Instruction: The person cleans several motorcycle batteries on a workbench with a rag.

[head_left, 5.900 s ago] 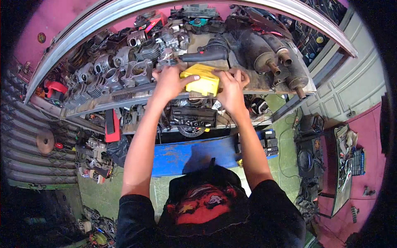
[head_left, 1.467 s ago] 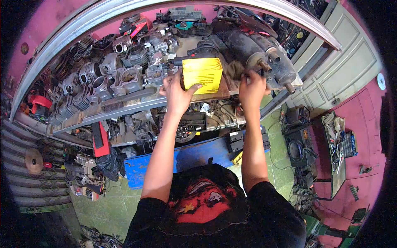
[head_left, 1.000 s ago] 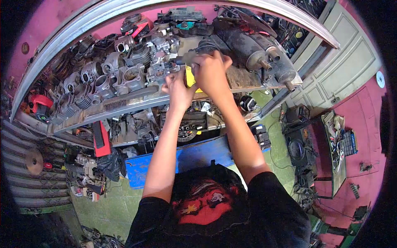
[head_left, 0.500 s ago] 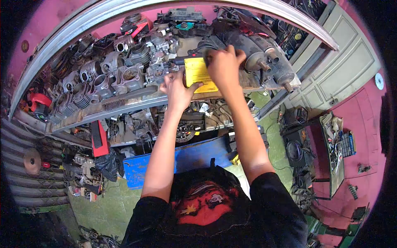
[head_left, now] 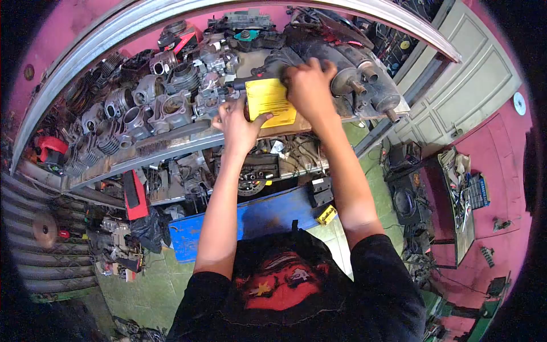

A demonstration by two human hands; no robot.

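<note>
A flat yellow rectangular piece [head_left: 268, 104], like a card or thin box with dark lines across its face, is held up over the front edge of the workbench. My left hand [head_left: 240, 128] grips its lower left side, the thumb pressed on the face and the fingers bent at the left edge. My right hand [head_left: 310, 91] is closed at its upper right edge, fingers curled. Something dark and blurred shows by those fingertips; I cannot make out what it is. Behind the yellow piece, a dark cylindrical end sticks out at the left.
Engine cylinders [head_left: 171, 108] crowd the bench [head_left: 142, 145] on the left. Mufflers [head_left: 384, 98] lie at right. Below are a lower shelf with tools and parts, a blue bench [head_left: 256, 214] and a small yellow box [head_left: 326, 215]. A white door [head_left: 467, 74] stands at right.
The view has shifted slightly. The yellow piece and my left hand sit a little further left in view. My right hand stays at the piece's upper right edge, its fingers slightly moved.
</note>
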